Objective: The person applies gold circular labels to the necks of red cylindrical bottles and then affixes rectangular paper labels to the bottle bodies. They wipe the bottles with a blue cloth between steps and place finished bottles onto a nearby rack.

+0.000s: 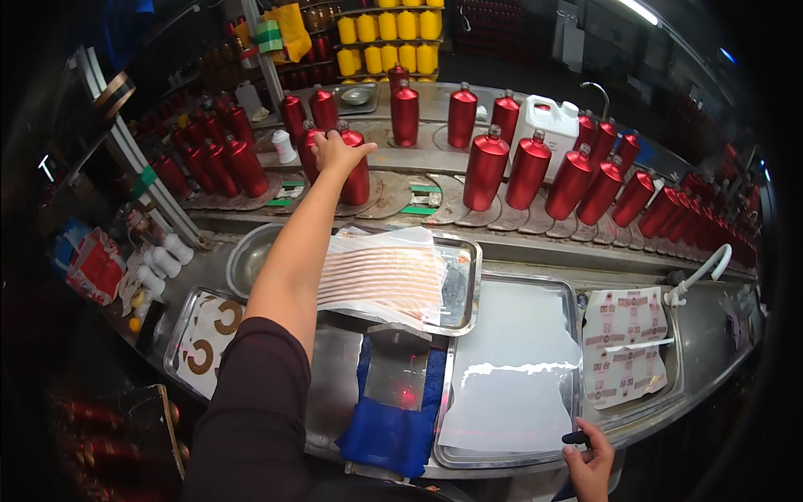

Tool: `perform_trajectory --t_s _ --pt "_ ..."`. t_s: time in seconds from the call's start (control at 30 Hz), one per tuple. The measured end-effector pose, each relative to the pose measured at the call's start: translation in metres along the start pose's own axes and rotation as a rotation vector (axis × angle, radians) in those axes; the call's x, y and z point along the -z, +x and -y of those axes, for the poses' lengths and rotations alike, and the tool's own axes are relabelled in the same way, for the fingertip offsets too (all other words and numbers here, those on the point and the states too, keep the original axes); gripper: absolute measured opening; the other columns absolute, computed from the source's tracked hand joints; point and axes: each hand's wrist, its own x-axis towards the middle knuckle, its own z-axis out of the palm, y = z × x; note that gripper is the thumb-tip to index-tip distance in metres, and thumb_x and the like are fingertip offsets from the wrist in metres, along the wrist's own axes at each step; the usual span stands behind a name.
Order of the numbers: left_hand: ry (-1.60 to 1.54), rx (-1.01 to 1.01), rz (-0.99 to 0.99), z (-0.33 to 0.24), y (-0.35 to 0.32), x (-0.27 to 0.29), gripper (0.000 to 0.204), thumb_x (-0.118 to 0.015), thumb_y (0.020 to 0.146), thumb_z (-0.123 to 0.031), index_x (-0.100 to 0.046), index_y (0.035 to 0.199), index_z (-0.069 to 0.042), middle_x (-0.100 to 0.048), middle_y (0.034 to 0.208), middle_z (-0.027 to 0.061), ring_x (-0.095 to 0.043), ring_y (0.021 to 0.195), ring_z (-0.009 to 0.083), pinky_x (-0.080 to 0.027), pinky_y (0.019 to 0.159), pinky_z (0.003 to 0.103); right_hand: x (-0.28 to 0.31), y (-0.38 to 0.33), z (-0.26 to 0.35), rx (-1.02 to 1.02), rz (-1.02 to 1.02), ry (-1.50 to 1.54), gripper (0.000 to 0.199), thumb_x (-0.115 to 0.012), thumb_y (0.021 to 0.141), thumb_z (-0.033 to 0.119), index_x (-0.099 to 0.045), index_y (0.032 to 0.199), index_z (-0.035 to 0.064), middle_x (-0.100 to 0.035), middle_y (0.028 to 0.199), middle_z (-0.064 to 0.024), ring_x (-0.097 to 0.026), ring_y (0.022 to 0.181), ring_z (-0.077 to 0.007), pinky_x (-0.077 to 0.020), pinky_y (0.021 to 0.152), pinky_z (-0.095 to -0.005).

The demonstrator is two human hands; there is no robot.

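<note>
Head view: left hand (335, 152) fingers clasp a red bottle (355, 171) on the conveyor (435, 194); right hand (590, 462) fingers pinch a black pen (575, 437).

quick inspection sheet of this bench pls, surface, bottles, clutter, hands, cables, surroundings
surface: steel bench with a curved conveyor track behind it
job's things: red bottle on the track under the left hand; more red bottles standing in a row along the track
clutter: tray with striped label sheets, tray with a white sheet, blue cloth, printed label sheets, round steel bowl, white canister
grippers: left hand on the bottle's shoulder, fingers around it; right hand at the bench edge holding a small dark object
cables: white hose at right
surroundings: yellow bottles on a back shelf
</note>
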Motion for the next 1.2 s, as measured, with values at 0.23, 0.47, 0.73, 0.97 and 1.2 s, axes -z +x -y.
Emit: perform_trajectory --t_s 0.23,0.47,0.73,0.97,1.2 --pt "-0.291 -0.280 -0.165 -0.005 -0.030 -0.047 0.081 -0.092 0.065 -0.036 -0.047 0.123 -0.001 -0.047 0.127 0.0270 -0.054 0.112 0.0497 -0.050 0.097 0.053 -0.016 -0.026 -0.002 -0.061 -0.097 0.111 0.051 -0.072 0.086 0.003 -0.060 0.135 -0.0052 -0.066 0.113 -0.0068 -0.059 0.080 -0.0043 -0.0474 0.064 -0.0172" --pt "-1.256 -0.026 0.009 0.040 -0.078 0.101 0.059 -0.090 0.076 -0.041 -0.059 0.109 -0.003 -0.070 0.107 0.0129 -0.072 0.090 0.0244 -0.059 0.082 0.035 -0.042 -0.014 0.061 0.017 0.092 0.128 0.051 -0.072 0.085 -0.002 -0.062 0.134 -0.0025 -0.066 0.109 -0.0085 -0.053 0.066 -0.0030 -0.0435 0.058 -0.0171" --pt "-1.729 0.817 0.364 0.108 -0.180 0.220 0.050 -0.069 0.091 -0.052 -0.065 0.118 -0.010 -0.072 0.118 0.0104 -0.071 0.104 0.0285 -0.061 0.088 0.050 -0.085 0.008 0.116 0.104 0.325 0.197 0.052 -0.072 0.086 0.003 -0.062 0.137 0.0005 -0.070 0.103 -0.0072 -0.041 0.057 0.0006 -0.0352 0.052 -0.0170" --pt "-1.570 0.865 0.353 0.135 -0.215 0.251 0.041 -0.071 0.092 -0.046 -0.067 0.112 -0.010 -0.075 0.106 0.0069 -0.073 0.097 0.0246 -0.062 0.085 0.044 -0.115 -0.001 0.148 0.128 0.402 0.100 0.050 -0.076 0.086 0.011 -0.064 0.134 0.0029 -0.070 0.099 -0.0058 -0.041 0.055 -0.0040 -0.0363 0.052 -0.0228" --pt "-1.206 0.325 0.465 0.136 -0.250 0.259 0.058 -0.079 0.086 -0.020 -0.050 0.134 -0.003 -0.064 0.122 0.0089 -0.065 0.108 0.0180 -0.052 0.096 0.033 -0.076 -0.015 0.113 0.101 0.166 -0.257 0.038 -0.075 0.085 0.013 -0.069 0.121 0.0027 -0.073 0.106 -0.0143 -0.060 0.065 -0.0183 -0.0491 0.061 -0.0303"
